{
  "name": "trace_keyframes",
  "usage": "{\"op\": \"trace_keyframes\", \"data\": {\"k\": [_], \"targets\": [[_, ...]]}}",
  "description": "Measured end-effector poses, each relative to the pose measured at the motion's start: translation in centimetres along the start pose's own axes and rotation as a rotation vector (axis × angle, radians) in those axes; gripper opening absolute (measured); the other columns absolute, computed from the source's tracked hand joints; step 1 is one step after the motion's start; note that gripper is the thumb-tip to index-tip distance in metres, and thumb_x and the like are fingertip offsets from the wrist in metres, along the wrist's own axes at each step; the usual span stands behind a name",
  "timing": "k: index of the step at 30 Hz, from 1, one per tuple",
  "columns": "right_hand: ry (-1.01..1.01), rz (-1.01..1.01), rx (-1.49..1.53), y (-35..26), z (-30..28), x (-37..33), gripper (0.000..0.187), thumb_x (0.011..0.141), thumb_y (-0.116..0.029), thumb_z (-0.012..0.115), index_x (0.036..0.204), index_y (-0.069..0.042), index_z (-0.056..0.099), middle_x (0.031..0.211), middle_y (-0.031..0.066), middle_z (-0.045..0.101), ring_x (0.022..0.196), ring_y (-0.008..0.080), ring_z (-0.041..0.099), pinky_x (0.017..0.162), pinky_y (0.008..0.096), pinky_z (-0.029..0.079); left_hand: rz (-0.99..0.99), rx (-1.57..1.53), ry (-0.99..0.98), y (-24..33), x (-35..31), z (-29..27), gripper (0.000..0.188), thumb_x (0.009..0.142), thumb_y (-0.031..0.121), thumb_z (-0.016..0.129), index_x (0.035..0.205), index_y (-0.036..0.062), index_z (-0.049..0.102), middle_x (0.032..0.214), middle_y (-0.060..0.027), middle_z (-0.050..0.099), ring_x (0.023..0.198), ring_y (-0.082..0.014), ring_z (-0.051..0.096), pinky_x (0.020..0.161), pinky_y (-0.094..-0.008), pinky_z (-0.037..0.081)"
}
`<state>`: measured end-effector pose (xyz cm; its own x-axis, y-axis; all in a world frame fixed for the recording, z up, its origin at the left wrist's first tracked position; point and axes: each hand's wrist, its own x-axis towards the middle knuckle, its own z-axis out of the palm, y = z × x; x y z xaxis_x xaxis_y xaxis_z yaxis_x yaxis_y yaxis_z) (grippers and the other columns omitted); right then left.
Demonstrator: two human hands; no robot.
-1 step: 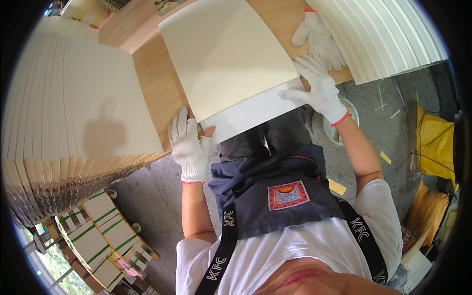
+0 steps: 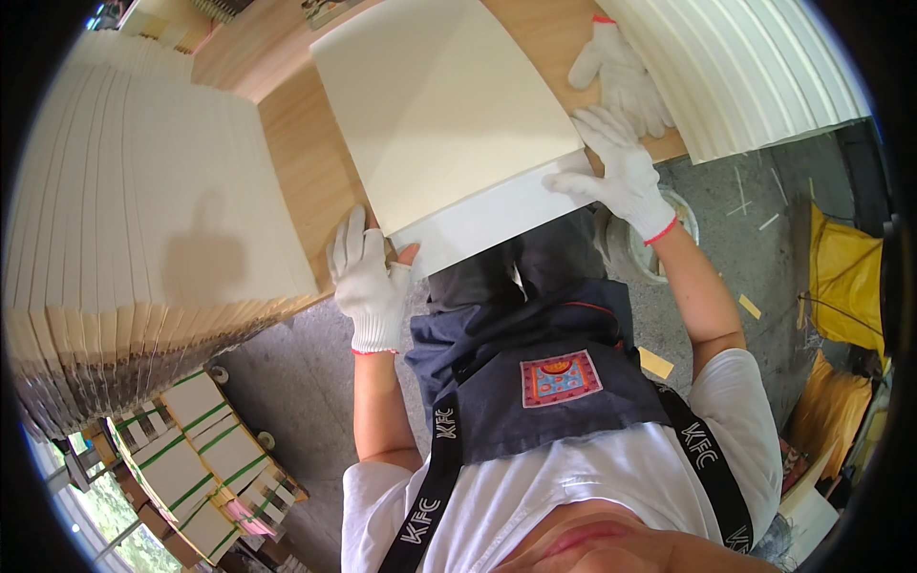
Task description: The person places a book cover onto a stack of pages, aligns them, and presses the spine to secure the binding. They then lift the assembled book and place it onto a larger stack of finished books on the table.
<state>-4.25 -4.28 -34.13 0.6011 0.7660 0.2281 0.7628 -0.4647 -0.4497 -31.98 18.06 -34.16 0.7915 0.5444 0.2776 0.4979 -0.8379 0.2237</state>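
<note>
A large cream sheet (image 2: 439,105) lies in front of me. Along its near edge runs a white strip (image 2: 492,215); I cannot tell whether it is a lower sheet or the side of a stack. My left hand (image 2: 369,286), in a white knit glove, rests at the near left corner, fingers stretched out and the bare thumb tip by the strip. At the near right corner lies my right hand (image 2: 619,172), also gloved, its fingers spread along the side and its thumb over the strip. Both hands are open. A loose white glove (image 2: 623,81) lies just beyond my right hand.
All of this is on a wooden table (image 2: 291,143). Tall stacks of bound paper (image 2: 143,191) stand at the left, and another white stack (image 2: 755,76) at the far right. Below the table are a white bucket (image 2: 683,234), paper scraps, a yellow bag (image 2: 845,272) and a strapped pallet load (image 2: 196,458).
</note>
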Motion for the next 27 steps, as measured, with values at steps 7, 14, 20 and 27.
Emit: {"op": "trace_keyframes", "data": {"k": [7,14,20,27], "targets": [[-0.023,0.008,-0.001,0.0,0.0,0.0,0.085,0.074,-0.055,0.078,0.136,0.000,0.057,0.146,0.0195,0.051,0.142,0.0327,0.040,0.117,0.0423,0.031,0.012,0.003,0.027,-0.3,0.0,0.0,0.046,0.075,0.038,0.080,0.099,0.0022,0.064,0.140,-0.0181,0.055,0.129,-0.0377,0.049,0.109,-0.0490,0.036],[-0.015,0.007,-0.003,0.1,0.0,0.1,0.085,0.074,-0.057,0.078,0.136,-0.001,0.057,0.145,0.0187,0.051,0.142,0.0330,0.040,0.117,0.0427,0.031,0.002,0.014,0.040,-0.5,-0.2,0.4,0.048,0.075,0.040,0.080,0.101,0.0033,0.066,0.142,-0.0164,0.054,0.129,-0.0370,0.049,0.109,-0.0485,0.036],[-0.007,0.025,-0.012,0.4,0.0,-0.2,0.087,0.074,-0.060,0.077,0.136,-0.002,0.058,0.146,0.0175,0.051,0.142,0.0329,0.039,0.117,0.0432,0.031,-0.077,-0.012,0.015,0.4,0.0,0.0,0.055,0.075,0.037,0.081,0.116,0.0054,0.062,0.138,-0.0142,0.055,0.127,-0.0371,0.050,0.106,-0.0480,0.040],[-0.010,0.023,0.007,0.7,0.1,-0.3,0.089,0.075,-0.062,0.076,0.138,-0.003,0.056,0.149,0.0158,0.048,0.143,0.0319,0.038,0.118,0.0435,0.031,0.278,-0.196,-0.073,4.0,1.9,-2.2,0.076,0.058,0.026,0.090,0.126,0.0111,0.060,0.127,-0.0082,0.061,0.118,-0.0347,0.056,0.096,-0.0430,0.049]]}}
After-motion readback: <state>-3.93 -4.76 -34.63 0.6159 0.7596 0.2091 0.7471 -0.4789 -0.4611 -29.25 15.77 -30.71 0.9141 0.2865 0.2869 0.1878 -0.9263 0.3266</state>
